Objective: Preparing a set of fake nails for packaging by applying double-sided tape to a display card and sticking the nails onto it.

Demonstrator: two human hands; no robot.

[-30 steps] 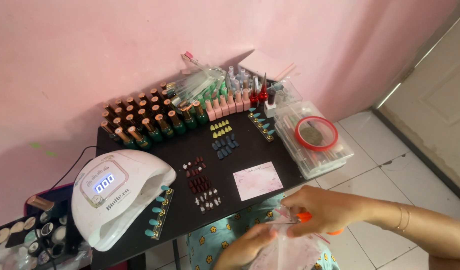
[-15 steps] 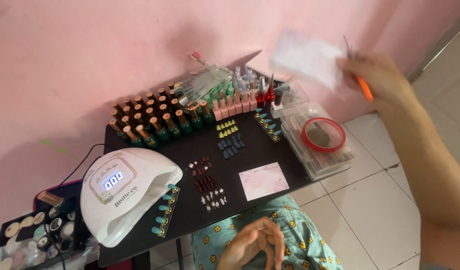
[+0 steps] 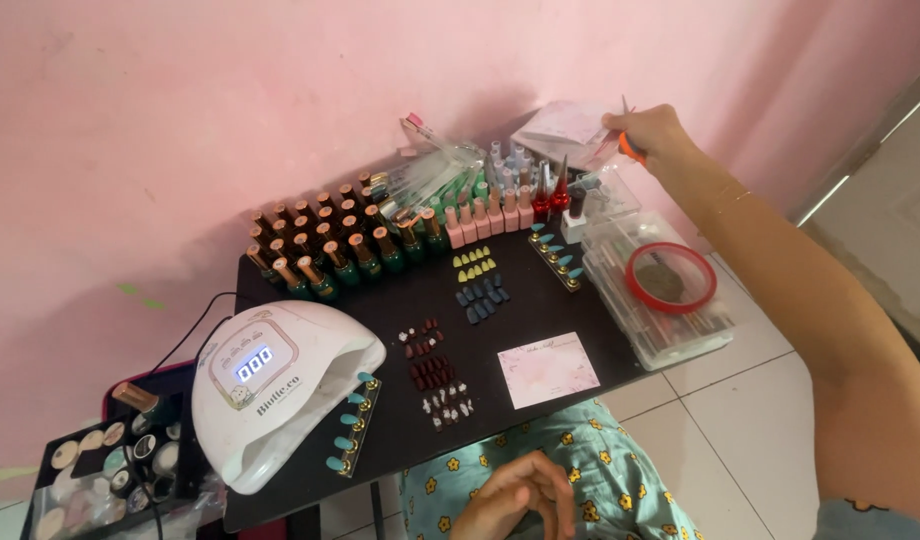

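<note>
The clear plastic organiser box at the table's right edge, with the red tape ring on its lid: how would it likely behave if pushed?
The clear plastic organiser box overhangs the black table, so a rightward push could probably tip it off. It looks rigid and packed, likely sliding as one piece. The red tape ring lies loose on top and may slip off.

A home nail-art corner is being shown: a small black table (image 3: pixel 480 330) against a pink wall (image 3: pixel 230 90) is being crowded with rows of polish bottles (image 3: pixel 330 245) along its far edge, a white curing lamp (image 3: pixel 280 385) at its near left corner, and painted nail tips (image 3: pixel 480 292) mid-table.
</note>
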